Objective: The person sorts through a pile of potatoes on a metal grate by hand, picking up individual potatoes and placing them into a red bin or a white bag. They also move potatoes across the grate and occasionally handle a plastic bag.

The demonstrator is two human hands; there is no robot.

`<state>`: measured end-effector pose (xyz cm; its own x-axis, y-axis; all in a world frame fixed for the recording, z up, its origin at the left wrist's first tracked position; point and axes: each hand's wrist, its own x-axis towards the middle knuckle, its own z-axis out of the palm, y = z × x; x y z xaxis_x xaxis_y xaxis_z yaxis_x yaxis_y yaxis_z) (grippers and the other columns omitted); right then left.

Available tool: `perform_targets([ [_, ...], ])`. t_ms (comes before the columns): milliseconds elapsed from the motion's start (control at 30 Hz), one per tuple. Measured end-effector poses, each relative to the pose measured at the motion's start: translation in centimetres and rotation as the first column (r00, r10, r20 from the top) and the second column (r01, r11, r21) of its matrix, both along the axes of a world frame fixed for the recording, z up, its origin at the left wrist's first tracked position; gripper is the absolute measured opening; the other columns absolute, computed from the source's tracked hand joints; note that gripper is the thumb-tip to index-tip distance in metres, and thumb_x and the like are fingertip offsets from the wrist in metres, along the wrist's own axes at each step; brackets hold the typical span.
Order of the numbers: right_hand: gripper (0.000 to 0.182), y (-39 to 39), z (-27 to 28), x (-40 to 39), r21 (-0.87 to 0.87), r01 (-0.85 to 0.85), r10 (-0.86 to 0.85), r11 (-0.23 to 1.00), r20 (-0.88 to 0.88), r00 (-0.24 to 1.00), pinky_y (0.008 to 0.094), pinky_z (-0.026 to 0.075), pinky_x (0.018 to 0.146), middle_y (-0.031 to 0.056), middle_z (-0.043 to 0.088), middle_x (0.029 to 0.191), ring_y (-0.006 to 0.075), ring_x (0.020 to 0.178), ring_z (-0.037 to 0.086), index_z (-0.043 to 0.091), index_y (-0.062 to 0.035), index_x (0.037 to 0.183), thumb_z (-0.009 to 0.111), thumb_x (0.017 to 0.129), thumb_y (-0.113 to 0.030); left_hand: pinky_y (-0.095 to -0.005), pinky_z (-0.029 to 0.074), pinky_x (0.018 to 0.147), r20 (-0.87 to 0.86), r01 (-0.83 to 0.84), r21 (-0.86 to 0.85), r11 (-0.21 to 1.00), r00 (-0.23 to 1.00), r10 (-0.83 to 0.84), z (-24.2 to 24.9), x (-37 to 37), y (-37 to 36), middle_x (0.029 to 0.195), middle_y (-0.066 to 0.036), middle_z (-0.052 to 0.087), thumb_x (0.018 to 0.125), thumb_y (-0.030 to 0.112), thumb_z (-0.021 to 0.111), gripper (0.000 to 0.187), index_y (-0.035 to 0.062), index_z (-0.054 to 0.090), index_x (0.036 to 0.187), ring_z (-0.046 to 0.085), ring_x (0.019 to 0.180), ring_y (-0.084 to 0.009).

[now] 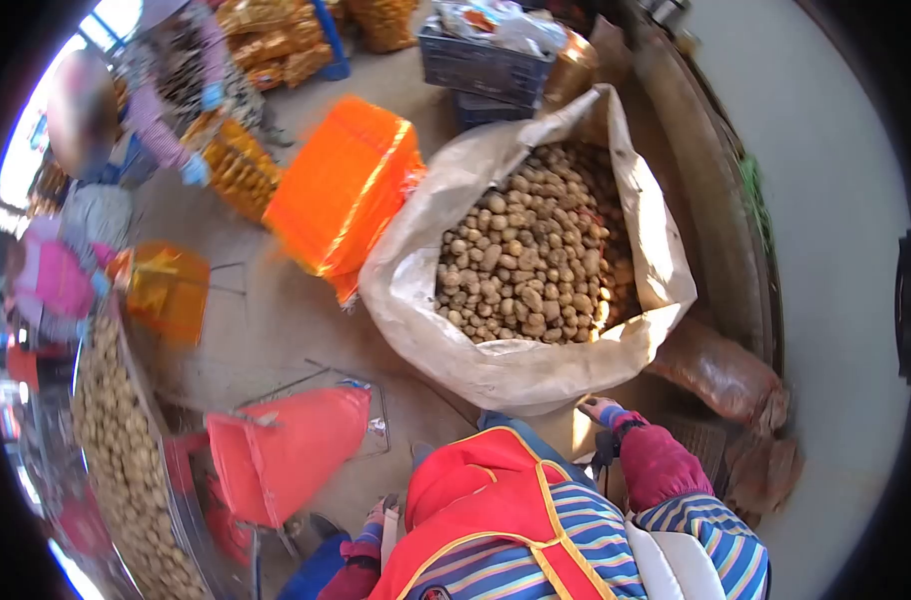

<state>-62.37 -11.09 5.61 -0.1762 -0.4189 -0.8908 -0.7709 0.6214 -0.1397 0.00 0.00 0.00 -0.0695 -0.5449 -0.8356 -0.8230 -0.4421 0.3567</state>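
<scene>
Whitish sack (456, 362) of potatoes (526, 250), ahead; mouth up, peak pointing away, long axis unclear | right hand (602, 408) by near side, left hand (383, 510) low; finger spread, grip: cannot tell | floor (296, 330) stretches left, ledge (676, 105) right

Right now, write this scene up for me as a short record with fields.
Sack: pale, wide open
Contents: potatoes, many
Right hand: at the sack's near edge; contact unclear
Left hand: low, at the wearer's left side; grip unclear
Orange bag: left of the sack
Dark crate: beyond the sack, piled with things
Co-worker in pink: far left
</scene>
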Motion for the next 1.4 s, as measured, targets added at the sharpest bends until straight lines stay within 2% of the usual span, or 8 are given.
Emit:
perform_targets([
  [167, 0.068, 3.0, -8.0, -8.1, -0.229, -0.149, 0.145, 0.962, -0.034, 0.989, 0.0407, 0.04, 0.098, 0.0196, 0.058, 0.122, 0.035, 0.116, 0.052, 0.058, -0.0105, 0.121, 0.046, 0.082, -0.064, -0.041, 0.043, 0.097, -0.137, -0.441, -0.027, 0.897, 0.891, 0.434, -5.6, -3.7, 5.7, 0.125, -0.014, 0.057, 0.08, 0.054, 0.056, 0.063, 0.0185, 0.049, 0.132, 0.053, 0.116, -0.0322],
  [233, 0.058, 2.1, -6.6, -0.4, -0.133, -0.385, 0.383, 0.913, -0.045, 0.923, 0.0415, 0.043, 0.093, 0.015, 0.062, 0.116, 0.0317, 0.106, 0.058, 0.06, -0.016, 0.119, 0.041, 0.087, -0.061, -0.0408, 0.042, 0.098, -0.023, -0.5, -0.027, 0.866, 0.866, 0.499, 7.4, -1.9, 6.0, 0.126, -0.015, 0.056, 0.08, 0.057, 0.054, 0.066, 0.0199, 0.047, 0.134, 0.053, 0.117, -0.0331],
  [367, 0.041, -4.8, -5.2, 9.2, -0.111, -0.766, 0.772, 0.633, 0.028, 0.635, 0.0433, 0.045, 0.093, 0.0166, 0.054, 0.127, 0.0357, 0.113, 0.053, 0.044, -0.0183, 0.134, 0.038, 0.096, -0.033, -0.0352, 0.043, 0.096, -0.06, -0.666, -0.113, 0.738, 0.746, 0.664, 6.8, -1.0, 13.6, 0.127, -0.011, 0.057, 0.083, 0.054, 0.057, 0.065, 0.0143, 0.047, 0.134, 0.056, 0.115, -0.027],
  [433, 0.039, -7.9, -0.9, 18.1, -0.081, -0.586, 0.588, 0.806, -0.005, 0.809, 0.0429, 0.047, 0.09, 0.0155, 0.051, 0.13, 0.0361, 0.112, 0.053, 0.041, -0.0201, 0.135, 0.037, 0.097, -0.026, -0.037, 0.041, 0.098, -0.12, -0.755, -0.095, 0.649, 0.656, 0.745, 5.8, -0.5, 18.3, 0.129, -0.013, 0.055, 0.082, 0.056, 0.056, 0.067, 0.0165, 0.046, 0.135, 0.053, 0.118, -0.0299],
  [567, 0.045, -7.8, 5.4, 34.6, -0.589, -0.675, 0.842, 0.446, 0.02, 0.539, 0.0344, 0.049, 0.081, 0.015, 0.065, 0.106, 0.0229, 0.091, 0.063, 0.059, -0.0062, 0.117, 0.055, 0.089, -0.041, -0.0374, 0.038, 0.102, -0.245, -0.903, 0.0, 0.43, 0.417, 0.875, 9.1, 1.6, 26.1, 0.133, -0.014, 0.051, 0.081, 0.055, 0.056, 0.067, 0.0171, 0.046, 0.135, 0.049, 0.122, -0.0305],
  [900, 0.046, 4.2, 16.3, 63.0, -0.491, -0.785, 0.915, 0.377, 0.33, 0.233, 0.0351, 0.041, 0.096, 0.0113, 0.06, 0.12, 0.0244, 0.113, 0.055, 0.056, -0.0116, 0.125, 0.055, 0.09, -0.041, -0.0353, 0.04, 0.1, -0.245, -0.983, -0.161, 0.092, 0.13, 0.961, 9.3, 7.5, 36.6, 0.128, -0.013, 0.055, 0.085, 0.053, 0.055, 0.064, 0.0101, 0.048, 0.131, 0.053, 0.118, -0.028],
  [1067, 0.05, 3.8, 16.9, 70.6, -0.495, -0.843, 0.933, 0.213, 0.358, 0.026, 0.0354, 0.039, 0.1, 0.0098, 0.058, 0.125, 0.0242, 0.119, 0.052, 0.053, -0.0124, 0.129, 0.056, 0.089, -0.042, -0.0373, 0.039, 0.101, -0.372, -0.946, -0.299, 0.123, 0.234, 0.898, 11.9, 13.5, 32.6, 0.131, -0.012, 0.053, 0.088, 0.05, 0.052, 0.057, 0.0149, 0.047, 0.133, 0.049, 0.121, -0.0303],
  [1400, 0.036, -1.2, 20.0, 89.5, -0.681, -0.279, 0.733, 0.677, 0.66, 0.166, 0.031, 0.046, 0.09, 0.0102, 0.064, 0.111, 0.0191, 0.102, 0.06, 0.059, -0.0039, 0.118, 0.063, 0.086, -0.02, -0.0378, 0.042, 0.097, -0.279, -0.634, -0.736, 0.238, 0.604, 0.747, 23.6, 34.3, 23.9, 0.122, -0.016, 0.057, 0.082, 0.03, 0.065, 0.052, 0.0091, 0.05, 0.128, 0.054, 0.113, -0.0323],
])
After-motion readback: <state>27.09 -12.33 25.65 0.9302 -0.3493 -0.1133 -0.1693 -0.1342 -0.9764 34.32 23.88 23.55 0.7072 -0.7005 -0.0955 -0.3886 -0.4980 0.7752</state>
